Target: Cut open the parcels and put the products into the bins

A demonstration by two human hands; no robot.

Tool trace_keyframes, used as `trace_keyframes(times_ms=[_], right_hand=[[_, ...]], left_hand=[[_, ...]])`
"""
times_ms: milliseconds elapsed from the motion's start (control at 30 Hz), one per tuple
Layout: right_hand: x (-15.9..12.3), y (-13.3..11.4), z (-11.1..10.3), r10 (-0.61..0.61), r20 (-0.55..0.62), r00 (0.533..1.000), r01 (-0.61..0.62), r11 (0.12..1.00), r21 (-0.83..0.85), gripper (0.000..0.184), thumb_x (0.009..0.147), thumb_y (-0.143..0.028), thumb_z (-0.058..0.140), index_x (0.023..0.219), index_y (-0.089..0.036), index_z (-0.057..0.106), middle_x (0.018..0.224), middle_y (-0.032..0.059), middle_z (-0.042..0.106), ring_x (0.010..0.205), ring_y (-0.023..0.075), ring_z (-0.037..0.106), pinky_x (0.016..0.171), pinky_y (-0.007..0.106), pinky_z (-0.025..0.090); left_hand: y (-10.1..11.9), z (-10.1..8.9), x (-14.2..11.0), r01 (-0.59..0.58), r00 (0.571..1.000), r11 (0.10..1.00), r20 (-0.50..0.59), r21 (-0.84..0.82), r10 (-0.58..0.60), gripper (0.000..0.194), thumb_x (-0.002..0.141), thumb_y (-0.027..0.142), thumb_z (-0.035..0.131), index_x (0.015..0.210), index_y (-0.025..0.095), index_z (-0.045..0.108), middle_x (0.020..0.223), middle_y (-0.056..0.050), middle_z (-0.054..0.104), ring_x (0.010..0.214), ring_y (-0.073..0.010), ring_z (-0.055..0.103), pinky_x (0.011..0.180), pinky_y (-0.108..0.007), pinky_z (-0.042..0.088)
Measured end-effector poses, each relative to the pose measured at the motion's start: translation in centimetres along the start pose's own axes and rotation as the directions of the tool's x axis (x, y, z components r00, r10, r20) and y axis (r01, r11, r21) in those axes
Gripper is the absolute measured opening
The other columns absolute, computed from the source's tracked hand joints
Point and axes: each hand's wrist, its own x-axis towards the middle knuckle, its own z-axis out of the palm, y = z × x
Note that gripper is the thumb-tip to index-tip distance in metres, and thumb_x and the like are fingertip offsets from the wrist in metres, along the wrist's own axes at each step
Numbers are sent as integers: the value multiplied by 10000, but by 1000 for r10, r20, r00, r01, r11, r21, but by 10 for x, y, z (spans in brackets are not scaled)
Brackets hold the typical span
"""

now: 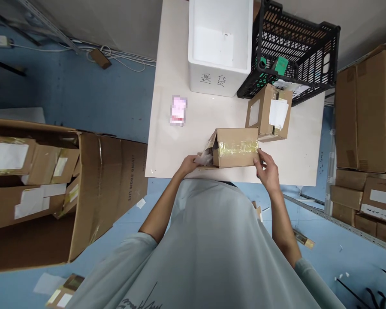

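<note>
A brown cardboard box (238, 148) with clear yellowish tape lies on its side at the front edge of the white table. Its left end is open, with flaps apart, and crumpled clear plastic wrap (206, 158) sticks out there. My left hand (188, 165) is at that end, its fingers closed on the plastic; the fingertips are partly hidden. With thumb and fingers, my right hand (268, 171) grips the box's right end. Just behind stands a second, taped cardboard box (264, 112) with a white label.
On the table (167, 150) are a white foam bin (220, 79) with handwriting, a black plastic crate (300, 51) holding green items, and a small blurred pink item (178, 110). A large open carton (96, 171) of boxes stands left. Shelves with cartons (369, 111) line the right.
</note>
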Motion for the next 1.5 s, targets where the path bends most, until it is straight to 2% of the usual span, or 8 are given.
trace_keyframes(times_ms=[200, 300, 400, 500, 700, 1000, 1233, 1500], right_hand=[[0, 2, 2, 41, 16, 999, -42, 998, 49, 661, 1053, -647, 645, 1598, -277, 688, 1558, 157, 713, 1210, 323, 757, 1007, 543, 709], [-2, 1, 2, 34, 6, 999, -34, 998, 46, 654, 1046, -629, 660, 1582, -257, 706, 1540, 164, 725, 1200, 318, 761, 1033, 537, 697], [-4, 1, 2, 30, -3, 1000, -30, 999, 45, 648, 1055, -636, 647, 1578, -259, 711, 1540, 165, 727, 1219, 323, 753, 1053, 550, 688], [-5, 4, 3, 17, -11, 1000, -16, 999, 37, 648, 1063, -653, 629, 1575, -265, 713, 1532, 158, 733, 1257, 326, 743, 1067, 547, 681], [-1, 9, 10, 18, -16, 1000, -17, 999, 28, 692, 1064, -663, 608, 1600, -234, 694, 1527, 175, 741, 1180, 326, 781, 1057, 533, 672], [1, 30, 5, 22, -59, 998, -21, 1000, 21, 724, 1053, -708, 615, 1602, -244, 701, 1441, 151, 802, 1075, 334, 809, 1045, 576, 660], [-12, 36, 9, -35, -10, 999, 36, 996, 79, 711, 1094, -695, 576, 1621, -230, 687, 1501, 151, 771, 1138, 352, 806, 1098, 571, 649], [-16, 12, 21, -191, 68, 979, 179, 971, 160, 599, 1127, -650, 539, 1618, -338, 682, 1524, 80, 756, 1349, 342, 736, 1188, 578, 617]], left_hand=[[29, 12, -27, 4, 994, 883, 97, -470, 47, 851, 910, 849, 715, 1435, 180, 759, 1467, -195, 772, 1262, -327, 775, 1129, -451, 601], [44, 29, -42, -53, 990, 822, -136, -567, -30, 998, 1020, 954, 376, 1598, 180, 627, 1588, -215, 691, 1374, -336, 742, 1194, -476, 574], [56, 48, -50, -107, 917, 807, -371, -581, -146, 1019, 1059, 922, 126, 1738, 244, 468, 1736, -165, 568, 1601, -312, 572, 1313, -481, 472], [65, 57, -43, -125, 878, 802, -441, -584, -184, 999, 1065, 895, 51, 1738, 300, 489, 1808, -85, 488, 1711, -280, 419, 1380, -467, 385], [84, 52, -1, -193, 900, 774, -423, -603, -105, 1093, 1065, 884, 11, 1481, 175, 732, 1484, -159, 765, 1516, -297, 644, 1332, -450, 440], [108, 57, 1, -305, 902, 879, -406, -365, 145, 875, 1109, 869, 227, 1368, 225, 759, 1502, -119, 724, 1525, -295, 607, 1324, -423, 433], [126, 60, -36, -286, 890, 928, -423, -237, 167, 781, 900, 608, 917, 1549, 245, 677, 1648, -137, 632, 1590, -378, 542, 1352, -485, 409], [111, 45, -46, -310, 857, 921, -488, -234, 164, 855, 857, 677, 896, 1536, 189, 717, 1572, -147, 718, 1486, -354, 658, 1295, -470, 513]])
